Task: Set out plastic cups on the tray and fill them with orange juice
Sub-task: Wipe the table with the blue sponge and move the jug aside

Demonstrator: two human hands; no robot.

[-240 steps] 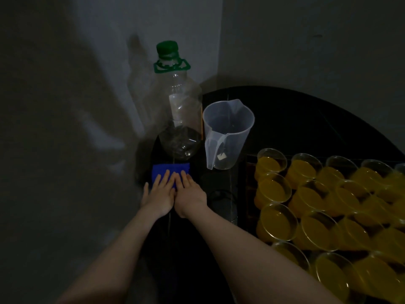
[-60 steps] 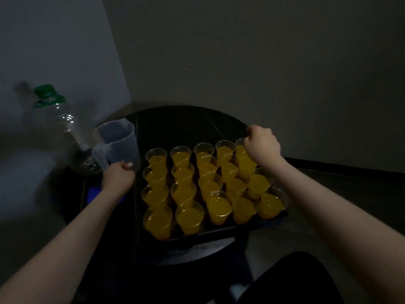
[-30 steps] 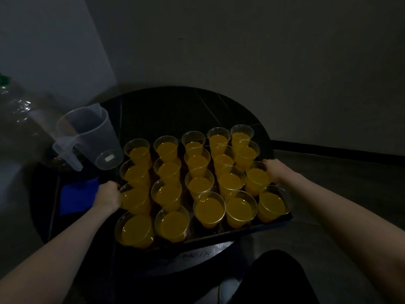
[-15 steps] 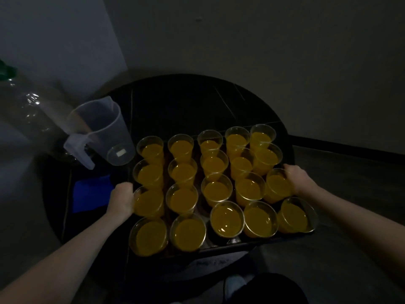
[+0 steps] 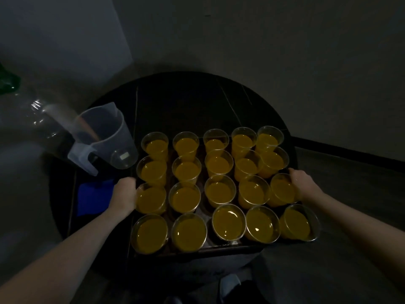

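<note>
A dark tray (image 5: pixel 197 252) rests on the round black table (image 5: pixel 197 99) and carries several clear plastic cups (image 5: pixel 219 191) filled with orange juice, set in rows. My left hand (image 5: pixel 123 194) grips the tray's left edge, fingers curled around it. On the opposite side, my right hand (image 5: pixel 303 184) is closed on the right edge, beside the cups there. An empty clear plastic jug (image 5: pixel 107 137) stands left of the tray. Behind the jug is a near-empty clear bottle (image 5: pixel 37 121) with a green cap.
A blue cloth (image 5: pixel 93 197) lies on the table left of the tray, under my left wrist. Grey walls meet in a corner behind the table. Dark floor with a black skirting line runs on the right. My feet show below the table edge.
Eight seconds ago both hands pressed the blue cloth by the bottle. They then moved to the tray's two sides and gripped it; the tray has drawn slightly nearer to me.
</note>
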